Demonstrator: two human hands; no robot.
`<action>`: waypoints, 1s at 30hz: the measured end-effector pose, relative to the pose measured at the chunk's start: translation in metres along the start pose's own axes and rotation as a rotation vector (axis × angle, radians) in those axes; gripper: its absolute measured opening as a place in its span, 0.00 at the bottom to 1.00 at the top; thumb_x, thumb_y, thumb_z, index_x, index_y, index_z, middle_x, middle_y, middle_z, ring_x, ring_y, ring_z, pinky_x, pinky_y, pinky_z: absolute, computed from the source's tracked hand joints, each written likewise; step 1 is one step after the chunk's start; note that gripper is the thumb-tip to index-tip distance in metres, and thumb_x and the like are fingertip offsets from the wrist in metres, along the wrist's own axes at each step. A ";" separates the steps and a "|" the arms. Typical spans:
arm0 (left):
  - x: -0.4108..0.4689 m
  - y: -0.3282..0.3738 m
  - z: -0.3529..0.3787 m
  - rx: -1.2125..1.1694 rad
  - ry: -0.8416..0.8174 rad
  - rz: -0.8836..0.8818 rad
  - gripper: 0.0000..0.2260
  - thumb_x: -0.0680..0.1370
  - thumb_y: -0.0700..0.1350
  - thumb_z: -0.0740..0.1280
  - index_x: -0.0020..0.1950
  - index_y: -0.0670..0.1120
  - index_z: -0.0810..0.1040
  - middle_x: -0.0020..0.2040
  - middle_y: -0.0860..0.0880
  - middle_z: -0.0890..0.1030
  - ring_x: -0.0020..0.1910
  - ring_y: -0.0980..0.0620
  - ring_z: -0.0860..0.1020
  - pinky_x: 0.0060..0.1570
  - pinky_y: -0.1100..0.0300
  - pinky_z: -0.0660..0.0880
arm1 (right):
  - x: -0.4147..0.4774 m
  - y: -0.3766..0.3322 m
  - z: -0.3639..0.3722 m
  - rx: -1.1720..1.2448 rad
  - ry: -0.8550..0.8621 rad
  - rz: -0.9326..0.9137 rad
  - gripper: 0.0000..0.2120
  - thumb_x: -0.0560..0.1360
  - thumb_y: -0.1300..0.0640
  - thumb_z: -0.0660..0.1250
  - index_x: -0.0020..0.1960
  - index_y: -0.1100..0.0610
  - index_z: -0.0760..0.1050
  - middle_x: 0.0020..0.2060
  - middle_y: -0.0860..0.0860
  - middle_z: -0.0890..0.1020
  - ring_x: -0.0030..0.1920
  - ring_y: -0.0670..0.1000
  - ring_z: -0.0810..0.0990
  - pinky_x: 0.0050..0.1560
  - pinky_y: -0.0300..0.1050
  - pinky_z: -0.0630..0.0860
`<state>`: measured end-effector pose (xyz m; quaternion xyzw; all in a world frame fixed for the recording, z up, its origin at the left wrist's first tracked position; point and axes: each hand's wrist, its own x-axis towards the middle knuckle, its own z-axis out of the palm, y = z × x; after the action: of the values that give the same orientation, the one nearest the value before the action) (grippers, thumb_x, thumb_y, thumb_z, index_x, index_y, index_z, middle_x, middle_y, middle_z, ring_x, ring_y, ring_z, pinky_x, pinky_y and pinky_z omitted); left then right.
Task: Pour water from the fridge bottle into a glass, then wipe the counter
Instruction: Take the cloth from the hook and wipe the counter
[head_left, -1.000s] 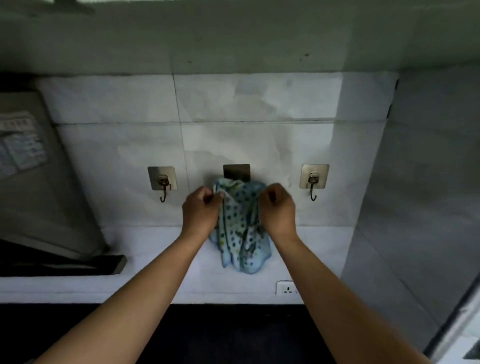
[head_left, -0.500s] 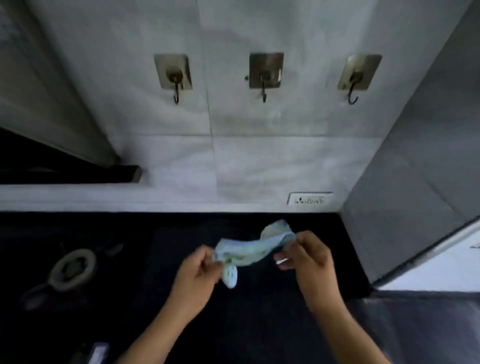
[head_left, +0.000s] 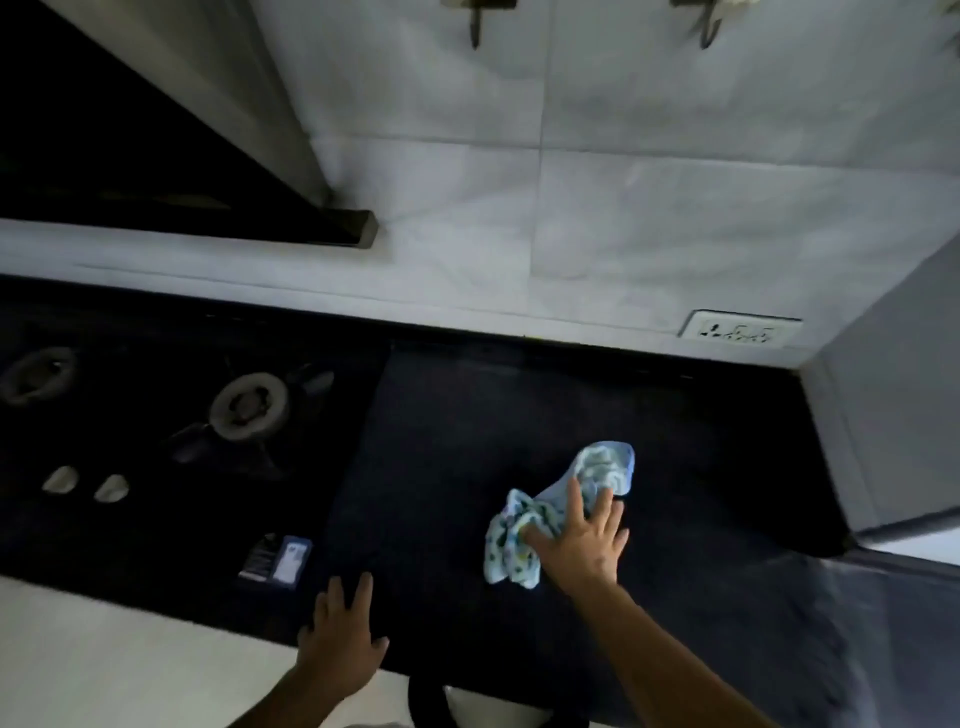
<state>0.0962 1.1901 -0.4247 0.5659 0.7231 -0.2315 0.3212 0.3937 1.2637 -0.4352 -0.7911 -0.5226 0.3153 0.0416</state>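
Note:
A light blue patterned cloth (head_left: 602, 470) lies crumpled on the dark counter (head_left: 467, 447). My right hand (head_left: 582, 540) presses flat on the cloth's near part, fingers spread and straight. My left hand (head_left: 340, 631) rests flat on the counter near its front edge, left of the cloth and apart from it, holding nothing. No bottle or glass is in view.
A gas hob with two burners (head_left: 249, 408) and two knobs (head_left: 85, 483) fills the counter's left. A small blue box (head_left: 283, 558) lies beside my left hand. A wall socket (head_left: 740, 332) and hooks (head_left: 475, 23) sit on the tiled wall; a grey fridge side (head_left: 893, 405) stands right.
The cloth came off the middle hook and went down onto the counter. My left hand let go of it and moved to the counter edge; my right hand now presses it flat.

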 end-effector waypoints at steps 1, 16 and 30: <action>-0.002 -0.007 0.004 0.009 0.002 -0.006 0.41 0.78 0.61 0.64 0.81 0.55 0.41 0.82 0.42 0.43 0.80 0.40 0.48 0.74 0.41 0.61 | 0.012 -0.011 0.002 -0.028 0.016 -0.018 0.50 0.68 0.26 0.62 0.80 0.42 0.42 0.80 0.60 0.41 0.79 0.64 0.39 0.76 0.65 0.46; 0.007 -0.037 0.004 0.098 -0.099 0.046 0.45 0.76 0.61 0.65 0.81 0.54 0.38 0.81 0.38 0.38 0.81 0.38 0.47 0.75 0.44 0.60 | -0.015 0.081 -0.013 -0.221 0.139 -0.650 0.16 0.76 0.42 0.66 0.64 0.40 0.75 0.65 0.39 0.74 0.64 0.49 0.77 0.62 0.51 0.77; 0.009 -0.032 0.005 0.134 -0.116 0.056 0.47 0.76 0.60 0.66 0.81 0.51 0.36 0.80 0.35 0.37 0.80 0.34 0.46 0.75 0.44 0.59 | -0.037 -0.040 0.094 -0.664 -0.244 -1.016 0.28 0.73 0.41 0.65 0.72 0.48 0.70 0.74 0.55 0.69 0.74 0.70 0.59 0.72 0.73 0.57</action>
<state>0.0652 1.1846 -0.4360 0.5917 0.6701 -0.3026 0.3306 0.3013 1.2254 -0.4775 -0.3723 -0.9052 0.1646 -0.1219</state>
